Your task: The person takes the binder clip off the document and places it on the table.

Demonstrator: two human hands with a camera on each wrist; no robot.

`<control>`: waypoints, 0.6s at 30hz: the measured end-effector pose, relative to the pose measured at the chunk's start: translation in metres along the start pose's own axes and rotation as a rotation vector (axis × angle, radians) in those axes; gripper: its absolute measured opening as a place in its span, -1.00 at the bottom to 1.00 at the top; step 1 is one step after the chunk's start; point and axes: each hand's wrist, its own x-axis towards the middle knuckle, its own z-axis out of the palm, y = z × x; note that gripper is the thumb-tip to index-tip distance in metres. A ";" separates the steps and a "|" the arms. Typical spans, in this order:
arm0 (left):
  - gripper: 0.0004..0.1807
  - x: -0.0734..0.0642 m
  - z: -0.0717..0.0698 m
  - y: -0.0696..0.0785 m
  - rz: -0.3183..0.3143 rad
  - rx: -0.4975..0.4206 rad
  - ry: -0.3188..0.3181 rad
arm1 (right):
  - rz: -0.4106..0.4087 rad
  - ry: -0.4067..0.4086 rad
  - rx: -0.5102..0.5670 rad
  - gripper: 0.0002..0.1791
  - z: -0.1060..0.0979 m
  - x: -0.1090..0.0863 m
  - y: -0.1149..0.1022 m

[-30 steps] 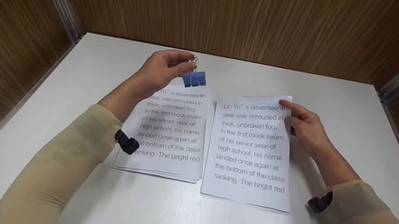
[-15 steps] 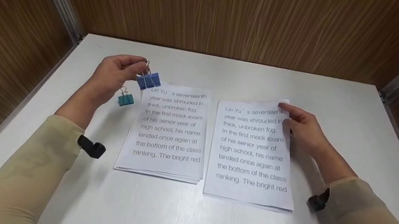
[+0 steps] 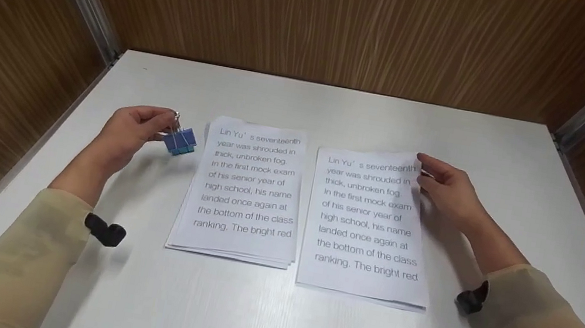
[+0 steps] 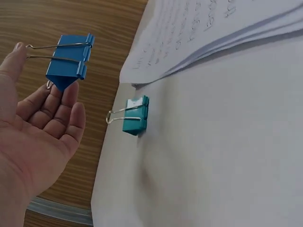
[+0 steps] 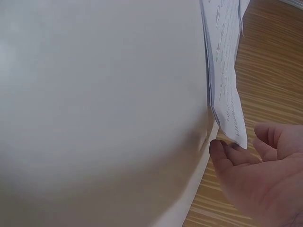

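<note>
My left hand (image 3: 125, 133) pinches a blue binder clip (image 3: 180, 139) by its wire handles, above the left part of the table. In the left wrist view the blue clip (image 4: 70, 59) hangs clear of the tabletop. Below it a smaller teal binder clip (image 4: 136, 116) stands on the table; the head view shows only its lower edge past the blue clip. At the top right corner of the right paper stack (image 3: 368, 224), my right hand (image 3: 451, 190) has its thumb and fingers spread apart. The right wrist view shows that paper corner (image 5: 236, 135) loose between them.
To the left of the right stack lies another printed paper stack (image 3: 249, 192), its sheets slightly uneven at the bottom. A narrow gap separates the two. Both rest on a white table (image 3: 219, 318) with wood-grain panels (image 3: 316, 19) behind and at the sides.
My left hand has carried the blue clip left and nearer, from above the left stack to over the teal clip. The right hand's fingers have come off the right stack's corner, which has sunk lower.
</note>
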 end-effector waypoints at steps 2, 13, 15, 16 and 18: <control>-0.38 -0.002 -0.003 -0.007 -0.005 -0.003 0.000 | -0.013 0.000 0.005 -0.37 -0.002 -0.002 0.001; -0.26 -0.008 -0.016 -0.044 -0.127 -0.025 0.000 | -0.034 0.017 -0.037 -0.35 -0.008 -0.009 0.002; -0.26 -0.009 -0.016 -0.047 -0.142 -0.018 -0.002 | -0.038 0.019 -0.033 -0.36 -0.007 -0.010 0.001; -0.26 -0.009 -0.016 -0.048 -0.149 -0.009 -0.003 | -0.039 0.020 -0.028 -0.36 -0.007 -0.011 0.000; -0.24 -0.009 -0.015 -0.050 -0.162 0.010 -0.006 | -0.044 0.023 -0.025 -0.36 -0.007 -0.012 0.000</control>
